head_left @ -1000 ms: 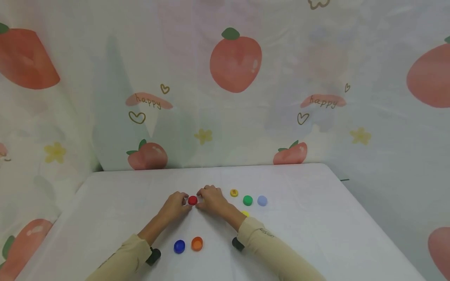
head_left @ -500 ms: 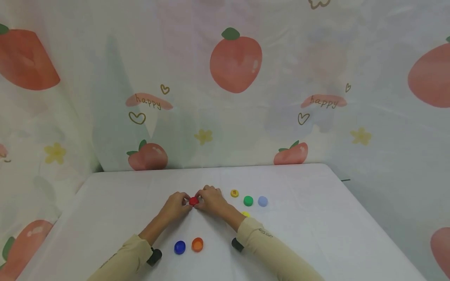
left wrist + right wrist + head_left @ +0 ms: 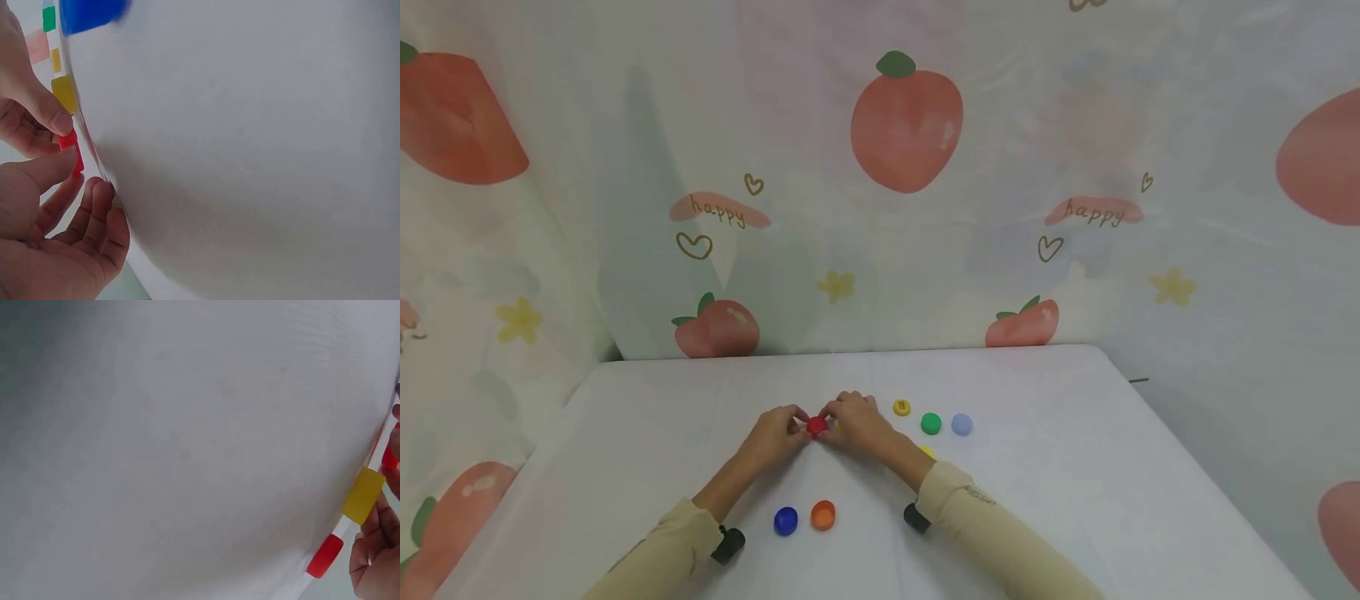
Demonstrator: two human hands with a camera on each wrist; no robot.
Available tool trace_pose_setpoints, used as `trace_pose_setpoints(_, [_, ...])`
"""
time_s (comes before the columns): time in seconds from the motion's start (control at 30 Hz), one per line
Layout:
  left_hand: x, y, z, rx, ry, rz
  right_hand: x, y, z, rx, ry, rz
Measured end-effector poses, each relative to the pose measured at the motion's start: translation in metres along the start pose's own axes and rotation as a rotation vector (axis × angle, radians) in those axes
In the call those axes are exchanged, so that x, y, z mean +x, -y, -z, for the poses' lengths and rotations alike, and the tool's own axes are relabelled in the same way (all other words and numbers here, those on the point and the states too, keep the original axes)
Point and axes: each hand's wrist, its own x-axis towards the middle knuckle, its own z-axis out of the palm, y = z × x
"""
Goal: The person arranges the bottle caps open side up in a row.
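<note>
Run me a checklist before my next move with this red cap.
1. Left hand on the red cap: ok, thumb and fingers pinch it.
2. Right hand on it too: ok, fingertips at the opposite side.
3. Dark blue cap and orange cap clear of both hands: ok, they lie apart.
4. Every cap in full view: not ok, the right forearm partly hides a yellow cap.
5. Red cap's underside: cannot tell, hidden.

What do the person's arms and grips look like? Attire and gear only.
Left sleeve and right sleeve: long, plain beige, each with small dark lettering near the cuff, too small to read. Left wrist camera and right wrist camera: black, stubby, no cables visible. Left grip and right grip: bare, no gloves.
</note>
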Motion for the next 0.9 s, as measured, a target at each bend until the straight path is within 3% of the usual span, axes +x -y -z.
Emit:
trace_pose_setpoints(0.47, [-0.008,-0.002,0.003,-0.068,-0.022,-0.072,-0.008,-0.001,0.004,-0.041,-0.066,-0.008])
trace_pose_setpoints(0.9, [-0.014,-0.012,0.001,-0.093,0.021,0.015,-0.024,0.001,0.011,-0.022,-0.045,0.047])
